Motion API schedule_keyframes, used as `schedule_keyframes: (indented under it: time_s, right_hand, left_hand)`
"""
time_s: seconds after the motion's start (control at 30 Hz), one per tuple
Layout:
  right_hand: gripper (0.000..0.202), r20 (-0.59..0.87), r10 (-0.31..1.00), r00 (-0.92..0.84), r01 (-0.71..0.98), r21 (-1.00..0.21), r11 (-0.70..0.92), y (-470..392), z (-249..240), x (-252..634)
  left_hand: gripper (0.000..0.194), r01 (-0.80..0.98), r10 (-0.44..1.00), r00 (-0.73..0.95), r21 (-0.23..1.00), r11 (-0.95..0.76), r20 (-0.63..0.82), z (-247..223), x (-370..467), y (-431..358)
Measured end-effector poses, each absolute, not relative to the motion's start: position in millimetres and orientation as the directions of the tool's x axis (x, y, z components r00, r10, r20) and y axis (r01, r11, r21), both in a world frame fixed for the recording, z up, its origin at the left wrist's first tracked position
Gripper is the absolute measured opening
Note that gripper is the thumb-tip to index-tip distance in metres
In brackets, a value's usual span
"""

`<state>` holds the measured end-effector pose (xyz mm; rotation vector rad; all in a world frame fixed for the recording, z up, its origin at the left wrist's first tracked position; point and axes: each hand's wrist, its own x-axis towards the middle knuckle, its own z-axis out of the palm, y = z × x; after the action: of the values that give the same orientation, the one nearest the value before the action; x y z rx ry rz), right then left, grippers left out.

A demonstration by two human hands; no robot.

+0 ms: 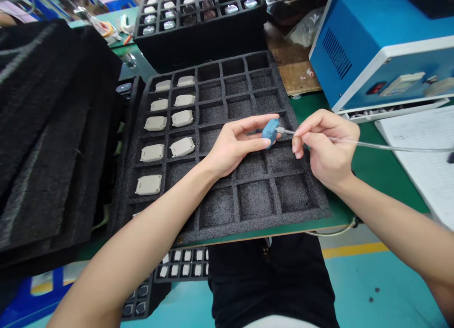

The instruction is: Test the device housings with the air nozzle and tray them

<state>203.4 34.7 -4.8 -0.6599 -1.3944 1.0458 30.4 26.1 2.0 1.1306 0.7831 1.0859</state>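
Left hand [236, 146]: palm up, fingers loosely curled, thumb and fingertips pinching a small blue part [270, 131], rounded and smooth, matte plastic by its look. The part is held just above the foam tray [227, 209], over the middle cells.

Right hand [324, 146]: thumb and forefinger pressed together on a thin clear tube [372, 146]. The tube ends in a short metal tip [281, 130] that touches the right side of the blue part. The tube runs off to the right, across the green bench [369, 162].

Tray: dark grey, coarse open-pored foam, cut into a grid of square cells. Left two columns hold beige casings [182, 146], flat, rounded-square, smooth; the remaining cells show bare foam.

Behind: a second black tray [198, 39] carrying small glossy pieces. Right: blue box [376, 30], sheet metal, louvred side, white front panel. Left: stacked sheets of black foam [49, 129], fuzzy surface.
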Motion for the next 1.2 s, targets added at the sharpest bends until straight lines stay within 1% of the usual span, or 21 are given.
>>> schedule_keyframes:
  time_s: [0.13,0.3,0.47,0.57,0.7,1.03,1.2]
  right_hand:
    - [0.012,0.448,0.885,-0.125,-0.201,-0.885,0.420,35,-5,204]
    - [0.009,0.399,0.907,-0.135,-0.182,-0.910,0.373,34,-3,204]
    - [0.008,0.304,0.937,-0.174,-0.137,-0.949,0.282,31,2,203]
    - [0.007,0.286,0.938,-0.195,-0.175,-0.951,0.253,34,1,203]
    - [0.007,0.272,0.942,-0.199,-0.211,-0.950,0.230,35,1,201]
    - [0.006,0.258,0.946,-0.198,-0.265,-0.943,0.202,37,-2,196]
    - [0.013,0.268,0.944,-0.193,-0.277,-0.938,0.210,38,-5,195]
  left_hand:
    - [0.041,-0.264,0.952,0.305,0.962,0.067,0.018,2,30,27]
    - [0.042,-0.277,0.956,0.293,0.958,0.069,0.016,2,31,28]
    - [0.045,-0.233,0.968,0.246,0.965,0.119,-0.060,5,31,27]
    - [0.045,-0.212,0.965,0.239,0.964,0.158,-0.106,5,30,29]
    - [0.044,-0.211,0.958,0.262,0.961,0.179,-0.120,10,29,28]
    - [0.045,-0.241,0.961,0.269,0.961,0.134,-0.066,13,26,23]
    - [0.043,-0.290,0.956,0.294,0.952,0.102,-0.013,9,25,24]
